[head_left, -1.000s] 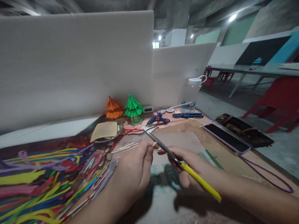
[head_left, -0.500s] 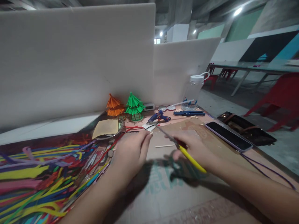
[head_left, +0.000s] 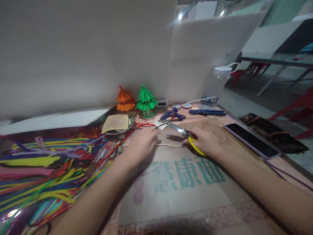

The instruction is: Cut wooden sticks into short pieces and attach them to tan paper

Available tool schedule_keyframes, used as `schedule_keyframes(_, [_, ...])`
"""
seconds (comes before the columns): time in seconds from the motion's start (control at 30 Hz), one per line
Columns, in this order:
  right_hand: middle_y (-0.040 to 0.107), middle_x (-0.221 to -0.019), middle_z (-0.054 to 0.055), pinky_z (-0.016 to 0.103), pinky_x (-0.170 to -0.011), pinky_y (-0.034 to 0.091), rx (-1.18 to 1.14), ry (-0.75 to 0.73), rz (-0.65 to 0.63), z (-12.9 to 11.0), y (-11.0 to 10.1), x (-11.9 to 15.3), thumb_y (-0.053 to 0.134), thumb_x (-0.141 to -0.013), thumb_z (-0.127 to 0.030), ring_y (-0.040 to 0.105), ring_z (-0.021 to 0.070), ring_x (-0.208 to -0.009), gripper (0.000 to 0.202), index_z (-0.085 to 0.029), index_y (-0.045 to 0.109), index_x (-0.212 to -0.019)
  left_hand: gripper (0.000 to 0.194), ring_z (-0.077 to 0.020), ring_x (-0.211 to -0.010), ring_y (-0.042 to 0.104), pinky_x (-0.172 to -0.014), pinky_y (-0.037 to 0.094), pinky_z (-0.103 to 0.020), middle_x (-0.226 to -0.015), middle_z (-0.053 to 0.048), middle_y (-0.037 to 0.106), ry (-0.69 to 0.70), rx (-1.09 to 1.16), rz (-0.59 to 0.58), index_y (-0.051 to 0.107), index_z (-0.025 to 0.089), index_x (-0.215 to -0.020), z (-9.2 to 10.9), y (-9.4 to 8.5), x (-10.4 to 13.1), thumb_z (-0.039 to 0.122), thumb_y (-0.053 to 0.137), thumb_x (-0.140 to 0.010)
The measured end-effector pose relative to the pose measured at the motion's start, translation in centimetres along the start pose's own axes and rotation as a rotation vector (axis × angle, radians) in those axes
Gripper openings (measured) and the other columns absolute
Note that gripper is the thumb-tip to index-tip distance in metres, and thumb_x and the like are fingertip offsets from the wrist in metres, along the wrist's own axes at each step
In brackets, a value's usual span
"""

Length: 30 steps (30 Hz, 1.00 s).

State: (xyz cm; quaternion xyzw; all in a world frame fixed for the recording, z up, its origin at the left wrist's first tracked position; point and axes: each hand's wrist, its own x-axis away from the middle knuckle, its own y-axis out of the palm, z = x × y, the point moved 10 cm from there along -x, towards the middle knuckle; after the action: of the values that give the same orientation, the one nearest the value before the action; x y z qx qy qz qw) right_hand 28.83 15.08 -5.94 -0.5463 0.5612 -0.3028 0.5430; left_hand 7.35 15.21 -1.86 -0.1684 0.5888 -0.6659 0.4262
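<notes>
My left hand (head_left: pixel 144 143) is closed around a thin wooden stick (head_left: pixel 165 144), which pokes out on both sides of it, low over the cardboard. A second, shorter-looking stick (head_left: pixel 176 146) lies almost in line with it, its right end close to my right hand (head_left: pixel 204 142). That hand grips scissors (head_left: pixel 195 147) by their yellow handles, and the metal blades point left and away from me. Beyond the blade tips is a small white piece (head_left: pixel 160 125) with a dark strand across it. A blue glue gun (head_left: pixel 171 114) rests just behind.
Colourful fuzzy strips (head_left: pixel 36 161) cover the left side. Orange (head_left: pixel 125 99) and green (head_left: pixel 146 101) tree-shaped crafts stand at the back, near a bottle (head_left: pixel 215 86). A blue cutter (head_left: pixel 207 112) lies before the bottle; a phone (head_left: pixel 251 140) is at right.
My view has tilted down and turned slightly left. The stick in my left hand now lies level beside the loose one. The scissors remain in my right hand, lower over the cardboard.
</notes>
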Motion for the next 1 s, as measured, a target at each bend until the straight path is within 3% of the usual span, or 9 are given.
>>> schedule_keyframes(0.1, [0.073, -0.091, 0.007, 0.029, -0.058, 0.032, 0.015, 0.059, -0.021, 0.5, 0.1, -0.1, 0.066, -0.083, -0.066, 0.064, 0.0237, -0.076, 0.051, -0.027, 0.07, -0.116, 0.028, -0.0273, -0.104, 0.07, -0.09, 0.054, -0.039, -0.114, -0.012, 0.076, -0.112, -0.041, -0.001, 0.073, 0.017, -0.115, -2.6, -3.8, 1.4, 0.023, 0.051, -0.1])
schedule_keyframes(0.17, [0.072, -0.09, 0.006, 0.029, -0.058, 0.032, 0.011, 0.088, -0.032, 0.9, 0.4, -0.1, 0.067, -0.081, -0.07, 0.064, 0.0243, -0.074, 0.054, -0.028, 0.071, -0.115, 0.025, -0.0262, -0.094, 0.072, -0.082, 0.053, -0.035, -0.105, -0.01, 0.077, -0.15, -0.069, -0.045, 0.076, 0.018, -0.104, -3.7, -4.6, 2.6, 0.023, 0.052, -0.099])
schedule_keyframes(0.3, [0.073, -0.091, 0.005, 0.03, -0.06, 0.035, -0.009, 0.078, -0.024, 1.0, 0.6, -0.2, 0.069, -0.08, -0.068, 0.065, 0.0258, -0.078, 0.055, -0.029, 0.07, -0.119, 0.02, -0.0247, -0.08, 0.072, -0.07, 0.05, -0.031, -0.089, -0.008, 0.078, -0.173, -0.094, -0.176, 0.078, 0.02, -0.086, -4.6, -2.3, 4.2, 0.021, 0.059, -0.092])
schedule_keyframes(0.5, [0.071, -0.089, 0.006, 0.03, -0.061, 0.035, 0.001, 0.06, -0.035, 1.0, 0.6, -0.2, 0.067, -0.083, -0.063, 0.062, 0.025, -0.076, 0.053, -0.026, 0.069, -0.121, 0.016, -0.0258, -0.083, 0.07, -0.074, 0.049, -0.032, -0.088, -0.012, 0.075, -0.168, -0.115, -0.226, 0.076, 0.016, -0.083, -4.5, 1.3, 4.3, 0.018, 0.06, -0.087])
schedule_keyframes(0.6, [0.068, -0.086, 0.006, 0.031, -0.061, 0.036, -0.018, 0.058, -0.005, 1.0, -0.1, -0.2, 0.066, -0.086, -0.059, 0.06, 0.0238, -0.074, 0.048, -0.024, 0.069, -0.118, 0.022, -0.0266, -0.08, 0.069, -0.075, 0.05, -0.035, -0.085, -0.014, 0.074, -0.178, -0.13, -0.202, 0.073, 0.014, -0.077, -4.2, 1.3, 4.1, 0.015, 0.055, -0.088])
schedule_keyframes(0.73, [0.064, -0.081, 0.006, 0.033, -0.063, 0.039, -0.153, 0.054, 0.069, 0.2, -2.2, 0.1, 0.066, -0.085, -0.056, 0.058, 0.0238, -0.073, 0.046, -0.02, 0.069, -0.114, 0.018, -0.0239, -0.076, 0.069, -0.073, 0.05, -0.033, -0.082, -0.011, 0.075, -0.199, -0.108, -0.126, 0.072, 0.016, -0.081, -3.1, -0.9, 3.8, 0.017, 0.056, -0.088])
schedule_keyframes(0.8, [0.064, -0.082, 0.007, 0.035, -0.064, 0.043, -0.306, 0.063, 0.087, -0.8, -3.1, 0.7, 0.066, -0.084, -0.058, 0.059, 0.0241, -0.074, 0.051, -0.018, 0.068, -0.116, 0.015, -0.0207, -0.076, 0.07, -0.071, 0.051, -0.029, -0.086, -0.007, 0.076, -0.204, -0.015, -0.077, 0.072, 0.018, -0.089, -2.1, -2.3, 3.8, 0.022, 0.058, -0.091])
schedule_keyframes(0.93, [0.063, -0.088, 0.007, 0.037, -0.066, 0.049, -0.689, -0.028, 0.016, -4.7, -3.8, 2.6, 0.063, -0.085, -0.066, 0.059, 0.0226, -0.074, 0.065, -0.019, 0.06, -0.129, 0.022, -0.0138, -0.071, 0.066, -0.061, 0.048, -0.023, -0.085, -0.001, 0.072, -0.242, 0.622, 0.082, 0.07, 0.021, -0.111, -0.6, -4.1, 4.6, 0.026, 0.054, -0.097])
schedule_keyframes(1.0, [0.062, -0.09, 0.006, 0.037, -0.068, 0.051, -0.815, -0.083, -0.042, -6.8, -3.8, 3.7, 0.066, -0.081, -0.071, 0.059, 0.0221, -0.077, 0.072, -0.021, 0.057, -0.132, 0.03, -0.0138, -0.071, 0.063, -0.06, 0.046, -0.023, -0.085, -0.001, 0.069, -0.281, 0.775, 0.158, 0.067, 0.023, -0.124, -0.2, -4.5, 5.2, 0.028, 0.049, -0.101])
